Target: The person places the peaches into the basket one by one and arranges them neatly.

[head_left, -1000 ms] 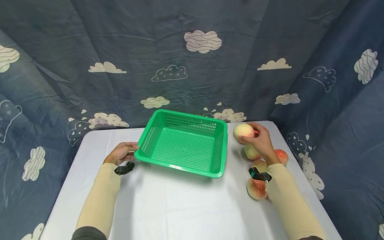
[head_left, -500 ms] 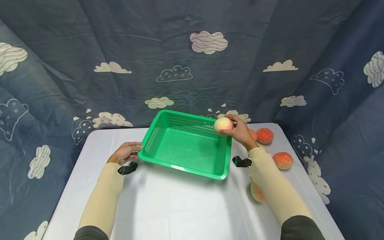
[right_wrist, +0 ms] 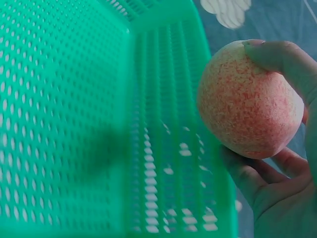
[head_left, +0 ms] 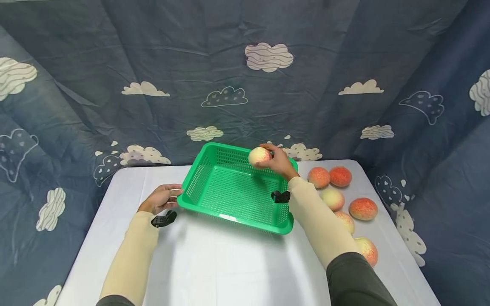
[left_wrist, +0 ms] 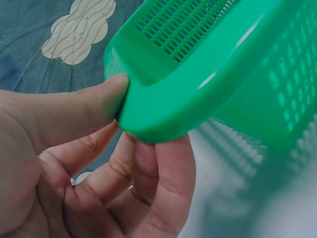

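A green perforated plastic basket (head_left: 237, 190) lies at a slant on the white table, with nothing inside it. My left hand (head_left: 160, 199) pinches its near left corner; the left wrist view shows the thumb on top of the rim (left_wrist: 163, 111) and fingers beneath. Over the back right part of the basket, my right hand (head_left: 278, 161) holds a pale yellow and pink peach (head_left: 259, 157) between thumb and fingers. In the right wrist view the same peach (right_wrist: 250, 101) shows its red-speckled side, and a shadow falls on the basket floor.
Several more peaches lie on the table right of the basket, among them a red one (head_left: 363, 208), a yellowish one (head_left: 332, 199) and one (head_left: 367, 250) partly behind the right sleeve. A dark cloud-patterned curtain (head_left: 214, 119) hangs behind the white table (head_left: 214, 263).
My right hand has lifted the peach from the group on the right and carried it left over the basket. The left hand keeps its hold on the corner.
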{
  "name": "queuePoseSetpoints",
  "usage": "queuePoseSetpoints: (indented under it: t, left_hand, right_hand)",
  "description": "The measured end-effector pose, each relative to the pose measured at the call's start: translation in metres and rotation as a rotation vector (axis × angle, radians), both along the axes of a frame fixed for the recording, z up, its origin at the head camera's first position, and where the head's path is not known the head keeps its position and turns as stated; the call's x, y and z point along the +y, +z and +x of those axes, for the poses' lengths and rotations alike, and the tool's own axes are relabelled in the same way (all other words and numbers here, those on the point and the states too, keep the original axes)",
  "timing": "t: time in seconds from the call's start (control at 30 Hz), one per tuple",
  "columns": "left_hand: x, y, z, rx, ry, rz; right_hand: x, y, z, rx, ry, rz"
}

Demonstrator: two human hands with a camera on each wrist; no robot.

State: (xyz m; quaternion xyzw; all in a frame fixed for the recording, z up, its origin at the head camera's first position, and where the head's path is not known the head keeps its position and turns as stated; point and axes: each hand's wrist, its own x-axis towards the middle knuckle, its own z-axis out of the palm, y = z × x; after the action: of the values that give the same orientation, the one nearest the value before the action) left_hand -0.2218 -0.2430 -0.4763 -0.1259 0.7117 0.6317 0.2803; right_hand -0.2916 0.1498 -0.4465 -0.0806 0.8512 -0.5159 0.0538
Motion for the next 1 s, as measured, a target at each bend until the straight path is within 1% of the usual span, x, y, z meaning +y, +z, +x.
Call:
queuePoseSetpoints:
  t: [0.2, 0.27, 0.43, 0.47, 0.63, 0.77, 0.87, 1.0]
  left_hand:
    - [-0.002, -0.003, 0.001, -0.003, 0.008, 0.000]
    - [-0.002, -0.004, 0.000, -0.001, 0.015, 0.003]
    - [-0.003, -0.003, -0.002, 0.013, 0.003, 0.008]
    - [-0.004, -0.003, -0.002, 0.016, 0.001, 0.007]
    - [-0.004, -0.003, -0.004, 0.016, 0.009, 0.004]
    - [-0.003, -0.003, -0.003, 0.014, 0.009, -0.012]
    - [-0.002, -0.003, -0.003, 0.025, 0.010, -0.030]
    - [-0.002, -0.003, -0.003, 0.043, 0.011, -0.054]
  right_hand:
    - [-0.037, -0.019, -0.009, -0.026, -0.024, -0.005]
    - [-0.049, -0.025, -0.011, -0.040, -0.042, -0.029]
    - [-0.078, -0.039, -0.011, -0.097, -0.100, -0.110]
    - [-0.084, -0.043, -0.012, -0.106, -0.112, -0.112]
    - [-0.100, -0.060, -0.014, -0.126, -0.135, -0.058]
    - [-0.108, -0.070, -0.016, -0.134, -0.142, -0.021]
    - [-0.117, -0.074, -0.016, -0.149, -0.166, -0.020]
    - [-0.132, -0.075, -0.016, -0.157, -0.218, -0.022]
